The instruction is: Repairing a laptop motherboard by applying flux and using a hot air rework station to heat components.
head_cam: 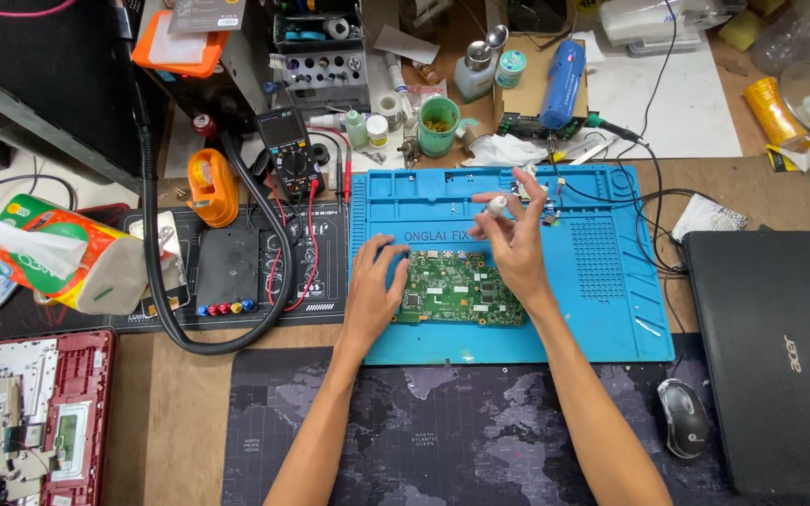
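Observation:
A green circuit board (461, 289) lies on a blue work mat (611, 281) in the middle of the bench. My left hand (374, 290) rests flat on the board's left edge, fingers spread onto the mat. My right hand (515, 239) is raised just above the board's right part and holds a small white tube (496, 205) between thumb and fingers, tip pointing up and to the left.
A closed black laptop (775, 356) and a mouse (684, 417) sit at the right. A multimeter (288, 150), an orange tool (211, 186), a black hose (157, 281) and a tissue pack (67, 253) lie left. Bottles and a green cup (439, 125) stand behind the mat.

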